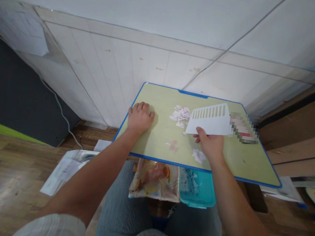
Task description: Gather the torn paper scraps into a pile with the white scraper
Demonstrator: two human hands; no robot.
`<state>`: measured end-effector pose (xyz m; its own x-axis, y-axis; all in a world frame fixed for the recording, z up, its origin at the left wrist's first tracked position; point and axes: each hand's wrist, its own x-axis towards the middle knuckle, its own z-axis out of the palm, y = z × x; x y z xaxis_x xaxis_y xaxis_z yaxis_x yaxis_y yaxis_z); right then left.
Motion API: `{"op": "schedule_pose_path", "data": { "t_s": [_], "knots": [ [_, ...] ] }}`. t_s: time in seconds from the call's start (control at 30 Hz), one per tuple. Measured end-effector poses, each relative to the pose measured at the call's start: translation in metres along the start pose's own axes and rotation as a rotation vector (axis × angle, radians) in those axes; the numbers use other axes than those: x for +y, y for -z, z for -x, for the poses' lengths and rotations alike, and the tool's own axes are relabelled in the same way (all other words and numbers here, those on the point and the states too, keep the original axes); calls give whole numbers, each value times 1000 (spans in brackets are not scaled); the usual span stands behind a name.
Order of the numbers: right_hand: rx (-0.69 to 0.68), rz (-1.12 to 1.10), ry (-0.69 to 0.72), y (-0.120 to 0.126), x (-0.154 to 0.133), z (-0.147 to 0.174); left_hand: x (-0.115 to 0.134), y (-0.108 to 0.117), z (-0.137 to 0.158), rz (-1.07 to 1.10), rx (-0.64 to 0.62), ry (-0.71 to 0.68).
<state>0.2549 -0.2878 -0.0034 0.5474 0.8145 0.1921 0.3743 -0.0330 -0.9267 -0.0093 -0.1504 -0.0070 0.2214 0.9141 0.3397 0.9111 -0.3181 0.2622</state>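
My right hand (212, 145) grips a white sheet with a row of long slots (208, 125) by its near edge, thumb on top. The sheet is tilted above the yellow-green tabletop (158, 130) with its blue rim. Flat on the left part of that tabletop lies my left hand (140, 118), fingers somewhat apart, holding nothing. Between the hands is a heap of torn paper scraps (180, 114), just left of the slotted sheet. Nearer to me are a pinkish patch of scraps (172, 145) and a pale crumpled scrap (198, 155), close to my right wrist.
A pixelated flat object (243, 129) lies at the tabletop's right. Below the front edge, over my lap, are a patterned tray (135, 189) and a turquoise plastic tray (207, 200). The white wall (154, 62) stands behind, with a grey cable (230, 48) running down it.
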Motion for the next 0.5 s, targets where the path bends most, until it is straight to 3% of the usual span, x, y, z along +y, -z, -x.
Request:
{"op": "schedule_pose_path", "data": {
  "t_s": [0.2, 0.5],
  "knots": [
    [36, 55, -31, 15, 16, 1, 0, 1, -1, -2, -1, -1],
    [91, 50, -75, 37, 17, 11, 1, 2, 0, 10, -2, -2]
  ]
}}
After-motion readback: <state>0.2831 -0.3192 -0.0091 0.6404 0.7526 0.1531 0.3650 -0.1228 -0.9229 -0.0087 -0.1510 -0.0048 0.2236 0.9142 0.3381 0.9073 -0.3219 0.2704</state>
